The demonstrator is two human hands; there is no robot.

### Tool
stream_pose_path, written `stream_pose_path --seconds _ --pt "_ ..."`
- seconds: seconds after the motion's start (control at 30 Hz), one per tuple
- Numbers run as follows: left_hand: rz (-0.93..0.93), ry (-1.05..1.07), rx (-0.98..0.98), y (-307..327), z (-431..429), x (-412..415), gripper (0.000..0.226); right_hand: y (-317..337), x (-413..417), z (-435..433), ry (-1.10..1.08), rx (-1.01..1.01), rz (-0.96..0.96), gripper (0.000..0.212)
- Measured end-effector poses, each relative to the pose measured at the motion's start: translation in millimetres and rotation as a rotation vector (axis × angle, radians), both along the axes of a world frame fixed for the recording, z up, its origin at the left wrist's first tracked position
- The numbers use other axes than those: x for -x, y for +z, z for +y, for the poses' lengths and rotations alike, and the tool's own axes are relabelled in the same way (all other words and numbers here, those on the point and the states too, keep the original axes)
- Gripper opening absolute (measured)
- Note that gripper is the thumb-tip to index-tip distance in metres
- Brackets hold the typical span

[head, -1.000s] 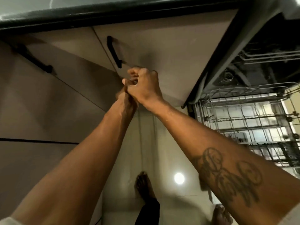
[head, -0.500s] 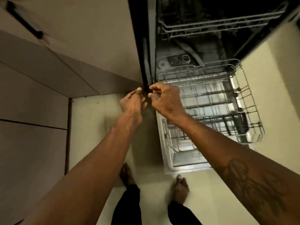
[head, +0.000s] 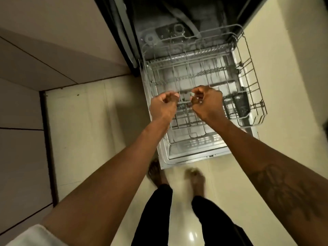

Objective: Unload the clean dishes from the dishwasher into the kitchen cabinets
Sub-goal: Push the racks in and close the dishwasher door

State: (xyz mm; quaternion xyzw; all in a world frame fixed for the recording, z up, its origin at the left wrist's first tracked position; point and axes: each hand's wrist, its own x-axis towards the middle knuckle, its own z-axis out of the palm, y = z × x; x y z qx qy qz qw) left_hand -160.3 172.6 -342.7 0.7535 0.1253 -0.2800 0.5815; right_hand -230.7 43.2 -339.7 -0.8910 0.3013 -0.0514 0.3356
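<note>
Two empty, curled hands, left hand (head: 164, 105) and right hand (head: 206, 102), moved from cupboard (head: 26, 68) to rack (head: 248, 71); no dishes visible, unloading likely finished.

left hand (head: 164, 106): let go of right hand (head: 207, 102), fingers curled inward | right hand: drew apart, a gap opened between the two sets of fingertips | both: travelled to above the grey wire lower dishwasher rack (head: 252, 82), tines lay beneath the fingers

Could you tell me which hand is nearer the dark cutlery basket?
The right hand, on the tattooed forearm: the dark cutlery basket sits just to its right in the rack, while the left hand hovers farther away.
</note>
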Motion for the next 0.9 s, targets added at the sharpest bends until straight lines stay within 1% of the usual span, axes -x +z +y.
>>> stream_pose_path --seconds 0.03,0.1,0.17,0.23,0.27,0.33,0.37,0.4,0.47,0.5,0.57,0.63,0.73,0.83,0.9 --pt "-0.063 -0.094 -0.034 -6.8 -0.6 14.2 0.015 -7.0 13.0 -6.8 -0.014 0.016 0.022 0.021" --pt "-0.194 -0.350 -0.148 -23.9 -3.2 41.6 0.021 -20.7 42.7 -19.5 0.011 0.037 0.076 0.021" --pt "-0.303 -0.610 -0.272 -41.8 -7.3 66.1 0.018 -36.1 70.6 -34.5 0.068 0.025 0.139 0.023" --pt "-0.364 -0.828 -0.359 -61.8 -12.2 87.6 0.018 -49.2 93.4 -49.3 0.123 0.000 0.206 0.023" --pt "-0.392 -0.920 -0.422 -71.2 -15.6 98.6 0.022 -56.8 103.1 -57.5 0.166 0.006 0.224 0.022" --pt "-0.441 -1.086 -0.547 -84.8 -22.8 116.8 0.031 -68.5 121.4 -72.2 0.254 0.015 0.226 0.018" --pt "-0.456 -1.138 -0.596 -90.5 -24.1 123.0 0.033 -72.1 128.7 -77.0 0.305 0.017 0.217 0.015" --pt "-0.476 -1.162 -0.635 -94.5 -24.6 127.8 0.032 -73.7 135.8 -79.0 0.368 0.015 0.207 0.013" --pt "-0.544 -1.113 -0.664 -101.3 -30.8 135.8 0.025 -77.3 146.9 -87.3 0.502 0.037 0.186 0.012" --pt "-0.587 -1.042 -0.650 -103.1 -36.2 140.6 0.022 -81.1 150.5 -94.7 0.572 0.062 0.181 0.016" --pt "-0.607 -0.925 -0.613 -105.7 -44.0 145.3 0.023 -87.8 152.6 -106.4 0.663 0.121 0.211 0.029" --pt "-0.593 -0.904 -0.596 -108.7 -53.6 149.3 0.016 -93.7 153.7 -122.6 0.687 0.165 0.233 0.030" --pt "-0.554 -0.909 -0.611 -115.5 -59.7 146.0 0.016 -99.3 156.5 -140.9 0.758 0.215 0.241 0.032" --pt "-0.487 -0.769 -0.527 -110.8 -69.6 139.0 0.013 -100.6 153.2 -152.6 0.845 0.246 0.253 0.042" --pt "-0.441 -0.697 -0.534 -110.4 -78.4 133.3 0.016 -101.1 144.2 -158.7 0.859 0.289 0.250 0.045"
